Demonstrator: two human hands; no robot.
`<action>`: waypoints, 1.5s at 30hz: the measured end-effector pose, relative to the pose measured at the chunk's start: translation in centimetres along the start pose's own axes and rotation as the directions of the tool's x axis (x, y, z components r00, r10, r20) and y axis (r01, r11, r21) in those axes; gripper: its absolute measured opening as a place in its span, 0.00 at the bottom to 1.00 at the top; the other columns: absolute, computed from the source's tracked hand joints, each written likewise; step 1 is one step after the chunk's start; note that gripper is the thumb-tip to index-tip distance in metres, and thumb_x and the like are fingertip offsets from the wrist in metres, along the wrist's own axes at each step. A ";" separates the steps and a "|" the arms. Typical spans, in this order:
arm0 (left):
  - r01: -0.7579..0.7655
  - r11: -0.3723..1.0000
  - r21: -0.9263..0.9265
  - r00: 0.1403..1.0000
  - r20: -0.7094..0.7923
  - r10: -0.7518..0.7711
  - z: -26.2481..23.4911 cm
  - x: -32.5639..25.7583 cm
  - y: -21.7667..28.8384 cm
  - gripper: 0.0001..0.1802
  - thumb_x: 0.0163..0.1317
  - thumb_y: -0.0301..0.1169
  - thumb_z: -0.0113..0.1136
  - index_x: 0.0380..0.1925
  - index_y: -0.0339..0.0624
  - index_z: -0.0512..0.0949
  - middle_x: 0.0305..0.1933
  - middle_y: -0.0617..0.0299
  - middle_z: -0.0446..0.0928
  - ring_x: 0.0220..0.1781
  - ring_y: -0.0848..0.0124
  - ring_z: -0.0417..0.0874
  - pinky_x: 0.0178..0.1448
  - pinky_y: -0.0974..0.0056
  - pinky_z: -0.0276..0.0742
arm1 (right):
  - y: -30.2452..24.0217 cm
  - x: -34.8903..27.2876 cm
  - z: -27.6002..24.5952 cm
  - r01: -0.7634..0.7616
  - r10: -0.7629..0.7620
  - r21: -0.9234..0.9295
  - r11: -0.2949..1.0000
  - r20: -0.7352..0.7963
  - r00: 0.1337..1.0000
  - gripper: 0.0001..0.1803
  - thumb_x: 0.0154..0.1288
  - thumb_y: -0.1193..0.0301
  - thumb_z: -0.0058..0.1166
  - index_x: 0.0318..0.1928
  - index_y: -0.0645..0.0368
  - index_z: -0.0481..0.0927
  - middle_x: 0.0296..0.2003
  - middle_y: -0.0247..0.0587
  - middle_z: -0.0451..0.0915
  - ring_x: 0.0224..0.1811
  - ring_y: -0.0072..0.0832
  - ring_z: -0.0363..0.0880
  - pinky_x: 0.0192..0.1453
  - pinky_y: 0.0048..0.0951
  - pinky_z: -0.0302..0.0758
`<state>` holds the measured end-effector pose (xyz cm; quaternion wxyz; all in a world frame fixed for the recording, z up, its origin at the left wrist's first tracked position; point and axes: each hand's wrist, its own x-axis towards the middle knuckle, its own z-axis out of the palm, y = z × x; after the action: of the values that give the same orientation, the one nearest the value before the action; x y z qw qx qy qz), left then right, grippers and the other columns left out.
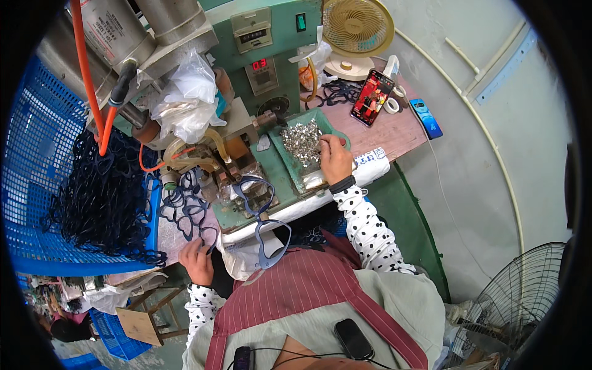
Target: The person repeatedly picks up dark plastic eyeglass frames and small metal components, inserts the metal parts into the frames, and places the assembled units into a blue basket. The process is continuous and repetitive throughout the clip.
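Observation:
My left hand (pixel 197 264) is closed at the table's front edge, its fingers on the rim of a dark blue glasses frame (pixel 210 234). Over a green tray (pixel 285 158) of small shiny metal parts (pixel 302 142), my right hand (pixel 336 161) has its fingers curled together at the right side of the heap. What they pinch, if anything, is too small to make out. Between my hands another blue glasses frame (pixel 264 231) hangs tilted at the front of the green machine (pixel 237 216), its upper end by the machine's metal fixture. More glasses frames (pixel 185 206) lie left of the fixture.
A blue basket (pixel 37 203) heaped with dark frames (pixel 102 191) stands at the left. Orange hoses (pixel 89 74) hang beside metal cylinders. Two phones (pixel 372 98), tape rolls and a small fan (pixel 357 28) occupy the pink tabletop at right. A wire-caged fan (pixel 518 296) stands lower right.

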<state>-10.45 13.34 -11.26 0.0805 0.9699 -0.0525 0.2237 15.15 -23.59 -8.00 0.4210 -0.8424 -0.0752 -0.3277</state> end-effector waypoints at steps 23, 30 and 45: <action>-0.595 0.786 -0.169 0.742 -0.491 0.457 -5.2 16.4 12.9 0.19 0.50 0.27 0.63 0.46 0.44 0.80 0.43 0.61 0.83 0.41 0.65 0.83 0.56 0.55 0.73 | -15.6 1.3 -2.2 -0.219 -0.062 0.494 0.842 0.492 0.869 0.12 0.50 0.76 0.64 0.38 0.56 0.85 0.29 0.31 0.83 0.23 0.17 0.67 0.27 0.21 0.65; -0.676 0.665 -0.318 0.724 -0.453 0.520 -4.9 16.9 12.4 0.19 0.53 0.24 0.65 0.47 0.38 0.79 0.44 0.58 0.83 0.41 0.64 0.84 0.53 0.55 0.77 | -15.9 1.7 -0.8 -0.354 0.030 0.457 0.816 0.578 0.816 0.22 0.49 0.72 0.68 0.46 0.61 0.76 0.29 0.35 0.85 0.21 0.13 0.67 0.25 0.18 0.65; -0.792 0.472 -0.387 0.610 -0.482 0.629 -3.0 18.8 11.9 0.21 0.55 0.24 0.59 0.51 0.35 0.77 0.48 0.55 0.79 0.46 0.60 0.80 0.59 0.52 0.77 | 1.6 2.8 0.5 -0.105 0.145 -0.171 0.980 0.236 0.961 0.17 0.54 0.72 0.64 0.46 0.56 0.79 0.32 0.41 0.85 0.34 0.39 0.83 0.39 0.37 0.76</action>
<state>3.39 0.94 1.33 0.2693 0.7446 -0.5069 0.3408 18.21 -24.61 -7.57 0.3608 -0.9102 -0.0476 -0.1977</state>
